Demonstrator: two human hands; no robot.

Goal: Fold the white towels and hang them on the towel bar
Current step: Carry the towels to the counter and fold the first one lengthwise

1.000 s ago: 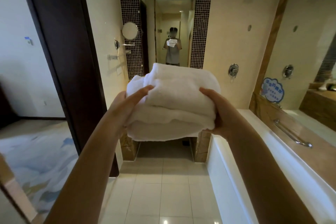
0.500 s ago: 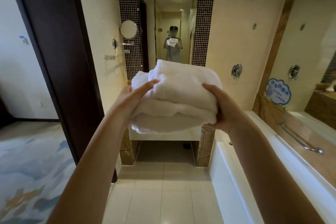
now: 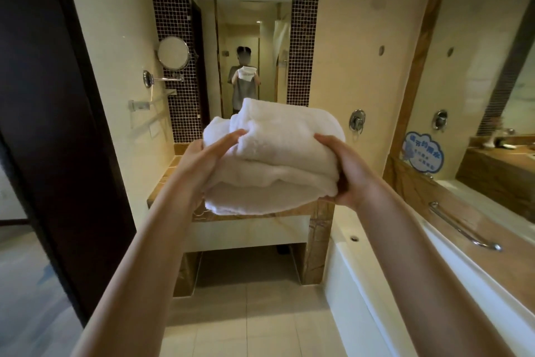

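A thick stack of folded white towels [image 3: 278,159] is held out in front of me at chest height. My left hand [image 3: 202,162] holds its left end, thumb lying on top. My right hand [image 3: 344,171] grips its right end, fingers curled round the side and under. A glass and chrome towel bar [image 3: 150,106] is fixed to the left wall beside the mirror, to the left of the towels and a little above them.
A marble counter [image 3: 162,183] stands straight ahead under the mirror [image 3: 249,38]. A round shaving mirror [image 3: 173,53] sticks out from the left wall. The white bathtub [image 3: 434,284] with a grab rail [image 3: 463,226] runs along the right. A dark door frame [image 3: 58,125] stands on the left.
I have stepped closer to the counter and mirror with the towels held the same way. The towel bar on the left wall has come nearer.
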